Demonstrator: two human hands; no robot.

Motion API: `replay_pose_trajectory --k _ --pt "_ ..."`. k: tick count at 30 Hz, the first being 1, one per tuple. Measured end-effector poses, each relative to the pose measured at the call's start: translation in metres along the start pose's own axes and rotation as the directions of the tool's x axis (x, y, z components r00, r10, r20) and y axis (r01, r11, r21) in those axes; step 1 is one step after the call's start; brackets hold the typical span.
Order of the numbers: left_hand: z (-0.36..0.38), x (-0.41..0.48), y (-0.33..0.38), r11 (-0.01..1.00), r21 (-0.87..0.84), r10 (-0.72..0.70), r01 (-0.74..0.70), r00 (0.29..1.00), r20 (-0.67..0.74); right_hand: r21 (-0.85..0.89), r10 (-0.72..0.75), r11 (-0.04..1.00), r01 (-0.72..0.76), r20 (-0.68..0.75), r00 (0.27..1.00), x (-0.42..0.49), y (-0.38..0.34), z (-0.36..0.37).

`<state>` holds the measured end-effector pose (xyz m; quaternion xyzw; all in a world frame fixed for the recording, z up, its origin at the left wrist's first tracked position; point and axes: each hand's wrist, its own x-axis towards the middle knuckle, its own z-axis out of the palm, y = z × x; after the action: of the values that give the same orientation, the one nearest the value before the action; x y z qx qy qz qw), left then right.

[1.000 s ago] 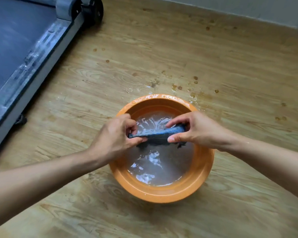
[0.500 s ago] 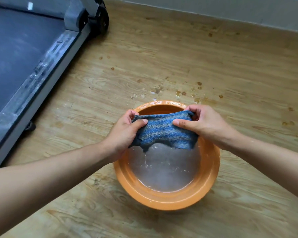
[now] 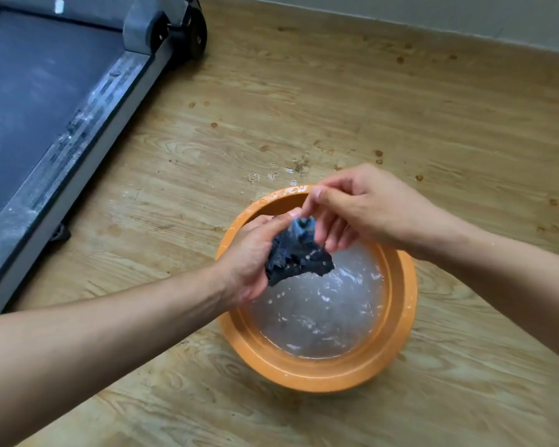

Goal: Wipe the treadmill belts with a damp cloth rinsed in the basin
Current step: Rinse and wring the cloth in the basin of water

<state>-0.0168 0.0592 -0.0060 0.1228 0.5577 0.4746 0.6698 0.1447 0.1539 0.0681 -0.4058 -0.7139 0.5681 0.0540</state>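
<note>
An orange basin [image 3: 397,333] of cloudy water stands on the wooden floor in front of me. A wet dark blue cloth [image 3: 296,256], bunched into a wad, hangs over the basin's left half. My left hand [image 3: 255,253] grips the wad from the left. My right hand [image 3: 365,208] is just above and to the right, its fingers spread and their tips at the cloth's top edge. The treadmill belt [image 3: 29,91], dark and dusty, lies at the upper left.
The treadmill's grey side rail [image 3: 78,143] runs diagonally along the belt, with a wheel and end cap [image 3: 175,27] at its far end. Water drops and brown spots dot the floor [image 3: 304,108] beyond the basin. A pale wall base [image 3: 433,11] runs along the top.
The cloth came up out of the water, stretched between both hands, and is now bunched in my left hand. My right hand has opened its grip and lifted.
</note>
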Motion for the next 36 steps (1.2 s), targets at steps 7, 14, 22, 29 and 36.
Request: replay_pose_trajectory --k 7,14,22,29,36 --pt "0.01 0.002 -0.003 0.998 -0.034 0.052 -0.053 0.999 -0.017 0.685 0.479 0.623 -0.379 0.049 0.877 0.004 0.074 0.059" --pt "0.026 0.007 -0.024 0.798 0.517 0.343 -0.309 0.939 0.032 0.936 0.392 -0.009 -0.351 0.326 0.86 0.027 0.06 0.087" --pt "-0.006 0.002 -0.023 -0.505 0.825 0.385 -0.255 0.789 0.479 0.918 0.489 0.255 -0.305 0.15 0.86 0.033 0.045 0.087" --pt "-0.02 -0.002 -0.013 0.275 0.94 0.377 -0.202 0.922 0.088 0.649 0.512 0.654 -0.388 -0.001 0.859 0.038 0.058 0.097" --pt "-0.026 -0.013 -0.028 0.387 0.908 0.339 -0.163 0.94 0.024 0.537 0.413 0.777 -0.328 -0.042 0.91 0.049 0.066 0.093"
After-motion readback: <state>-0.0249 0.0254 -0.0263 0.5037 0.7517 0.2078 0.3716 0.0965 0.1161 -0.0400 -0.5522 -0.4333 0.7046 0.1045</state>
